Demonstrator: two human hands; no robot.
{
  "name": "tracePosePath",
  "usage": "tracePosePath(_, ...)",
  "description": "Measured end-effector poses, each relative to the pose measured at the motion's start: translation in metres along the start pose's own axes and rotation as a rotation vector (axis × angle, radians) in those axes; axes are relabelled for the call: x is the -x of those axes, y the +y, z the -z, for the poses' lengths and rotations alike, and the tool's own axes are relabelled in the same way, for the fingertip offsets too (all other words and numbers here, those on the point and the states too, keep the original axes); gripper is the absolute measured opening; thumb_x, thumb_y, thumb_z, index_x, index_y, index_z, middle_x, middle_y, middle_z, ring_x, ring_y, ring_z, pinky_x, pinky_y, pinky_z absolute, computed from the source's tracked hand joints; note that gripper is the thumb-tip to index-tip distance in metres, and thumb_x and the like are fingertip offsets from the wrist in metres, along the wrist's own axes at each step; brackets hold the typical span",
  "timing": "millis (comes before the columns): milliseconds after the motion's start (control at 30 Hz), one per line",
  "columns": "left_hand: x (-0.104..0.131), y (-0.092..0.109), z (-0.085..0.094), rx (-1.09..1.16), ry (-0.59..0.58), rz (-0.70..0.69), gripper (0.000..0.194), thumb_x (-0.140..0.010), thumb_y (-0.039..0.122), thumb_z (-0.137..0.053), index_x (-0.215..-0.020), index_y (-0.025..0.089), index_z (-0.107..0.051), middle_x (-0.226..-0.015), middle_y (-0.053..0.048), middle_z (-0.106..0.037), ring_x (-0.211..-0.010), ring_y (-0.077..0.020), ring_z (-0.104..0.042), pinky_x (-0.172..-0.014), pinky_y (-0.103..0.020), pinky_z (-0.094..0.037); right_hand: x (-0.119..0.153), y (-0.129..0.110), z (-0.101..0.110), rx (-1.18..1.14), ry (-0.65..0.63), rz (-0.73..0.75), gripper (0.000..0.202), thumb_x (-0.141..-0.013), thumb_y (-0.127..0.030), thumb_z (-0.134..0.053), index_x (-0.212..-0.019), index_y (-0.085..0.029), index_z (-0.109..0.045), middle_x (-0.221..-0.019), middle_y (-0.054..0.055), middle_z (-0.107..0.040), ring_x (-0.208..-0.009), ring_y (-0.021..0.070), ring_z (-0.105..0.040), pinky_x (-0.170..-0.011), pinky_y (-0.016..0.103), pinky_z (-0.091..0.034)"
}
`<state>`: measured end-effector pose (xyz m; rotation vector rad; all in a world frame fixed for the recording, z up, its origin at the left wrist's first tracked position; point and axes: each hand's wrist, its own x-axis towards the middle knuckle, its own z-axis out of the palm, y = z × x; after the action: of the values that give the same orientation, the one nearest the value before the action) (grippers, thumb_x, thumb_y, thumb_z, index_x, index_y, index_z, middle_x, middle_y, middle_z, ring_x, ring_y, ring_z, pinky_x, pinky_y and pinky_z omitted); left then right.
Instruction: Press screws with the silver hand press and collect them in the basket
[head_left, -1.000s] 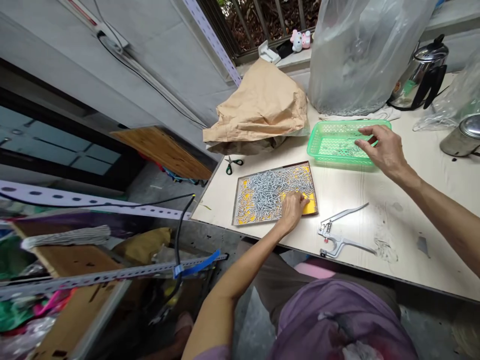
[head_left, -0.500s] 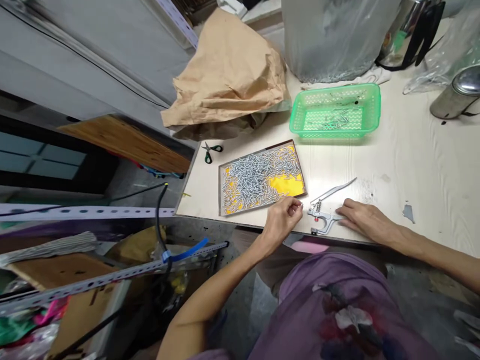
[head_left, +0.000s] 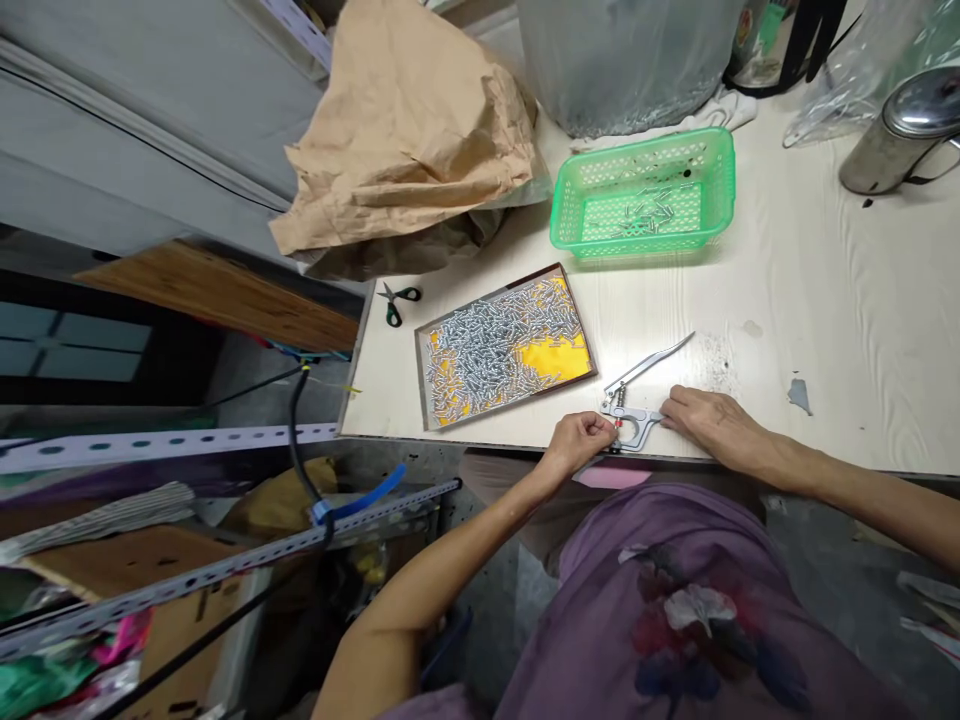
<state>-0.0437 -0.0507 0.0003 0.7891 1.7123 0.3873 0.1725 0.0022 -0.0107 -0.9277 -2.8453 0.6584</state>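
Observation:
Snap-fastener pliers [head_left: 640, 421] lie at the table's front edge, their silver handles spread apart and a spring between them. My right hand [head_left: 709, 425] grips the end of the lower handle with its fingertips. At the jaws, my left hand [head_left: 576, 443] is closed in a pinch. Whatever sits between those fingertips is too small to make out. Left of the pliers is a shallow tray [head_left: 504, 398] with a yellow bottom, holding a heap of small silver metal pins [head_left: 484, 345].
Behind the tray stands a green plastic basket [head_left: 566, 215] with a few metal pins inside. Small scissors [head_left: 397, 302] lie left of it, near brown paper [head_left: 427, 130]. A metal mug [head_left: 892, 140] is at the far right. The table's front edge [head_left: 465, 443] runs beside my hands.
My left hand has moved right, from beside the tray to the pliers' jaws. My right hand stays at the handle. The whole view has shifted slightly.

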Motion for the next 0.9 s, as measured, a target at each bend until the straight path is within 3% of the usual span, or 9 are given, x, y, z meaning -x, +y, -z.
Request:
tracePosePath(267, -0.007, 0.009, 0.007, -0.095, -0.146, 0.141, 0.014, -0.069, 0.023, -0.067, -0.064, 0.013, -0.058, -0.044, 0.008, -0.049, -0.034, -0.0026, -0.032, -0.038, -0.018, -0.020, 0.002, 0.001, -0.004, -0.001, -0.032, 0.011, 0.027, -0.100, -0.022, -0.036, -0.088, -0.016, -0.059, -0.088, 0.008, -0.060, -0.067, 0.0156, -0.052, -0.057, 0.027, -0.037)
tracePosePath(367, -0.006, 0.012, 0.008, -0.117, -0.180, 0.155, 0.017, -0.071, 0.023, -0.067, -0.063, 0.014, -0.057, -0.043, 0.009, -0.048, -0.033, -0.0024, -0.032, -0.036, -0.018, -0.019, -0.002, 0.009, 0.004, 0.065, -0.036, 0.039, 0.026, -0.095, -0.037, -0.051, -0.103, -0.014, -0.061, -0.107, 0.015, -0.062, -0.089, 0.0233, -0.058, -0.071, 0.032, -0.044)
tracePosePath(467, -0.005, 0.014, 0.007, -0.119, -0.165, 0.159, 0.018, -0.073, 0.023, -0.067, -0.062, 0.014, -0.056, -0.043, 0.009, -0.047, -0.033, -0.0022, -0.032, -0.037, -0.018, -0.020, -0.010, 0.023, 0.010, 0.186, 0.018, 0.029, 0.076, -0.076, -0.059, -0.070, -0.132, -0.012, -0.049, -0.137, 0.023, -0.049, -0.120, 0.0377, -0.047, -0.089, 0.046, -0.042)
tracePosePath(533, -0.004, 0.014, 0.006, -0.124, -0.147, 0.168, 0.017, -0.074, 0.022, -0.067, -0.063, 0.014, -0.056, -0.043, 0.009, -0.047, -0.032, -0.0023, -0.032, -0.037, -0.018, -0.020, -0.015, 0.032, 0.011, 0.232, 0.022, 0.028, 0.096, -0.068, -0.066, -0.072, -0.140, -0.011, -0.040, -0.144, 0.024, -0.044, -0.129, 0.0417, -0.038, -0.096, 0.051, -0.037)
tracePosePath(633, -0.005, 0.013, 0.004, -0.132, -0.138, 0.177, 0.017, -0.074, 0.022, -0.067, -0.063, 0.014, -0.057, -0.043, 0.009, -0.046, -0.033, -0.0025, -0.032, -0.037, -0.017, -0.021, -0.021, 0.036, 0.011, 0.242, 0.000, 0.038, 0.096, -0.069, -0.065, -0.071, -0.141, -0.011, -0.039, -0.136, 0.023, -0.052, -0.124, 0.0400, -0.043, -0.096, 0.051, -0.034)
tracePosePath(800, -0.006, 0.009, 0.007, -0.179, -0.151, 0.171, 0.019, -0.078, 0.026, -0.066, -0.066, 0.014, -0.058, -0.045, 0.009, -0.046, -0.034, -0.0035, -0.032, -0.039, -0.018, -0.024, -0.018, 0.027, 0.016, 0.213, 0.016, 0.051, 0.077, -0.079, -0.048, -0.069, -0.139, -0.011, -0.040, -0.107, 0.015, -0.066, -0.097, 0.0307, -0.053, -0.085, 0.042, -0.034)
tracePosePath(900, 0.001, 0.004, 0.007, -0.390, -0.060, 0.000, 0.020, -0.082, 0.029, -0.064, -0.068, 0.014, -0.060, -0.052, 0.005, -0.052, -0.043, -0.0071, -0.043, -0.045, -0.020, -0.034, -0.012, 0.022, 0.015, 0.178, 0.054, 0.079, 0.066, -0.084, -0.038, -0.066, -0.139, -0.013, -0.040, -0.101, 0.012, -0.067, -0.092, 0.0274, -0.052, -0.081, 0.038, -0.033)
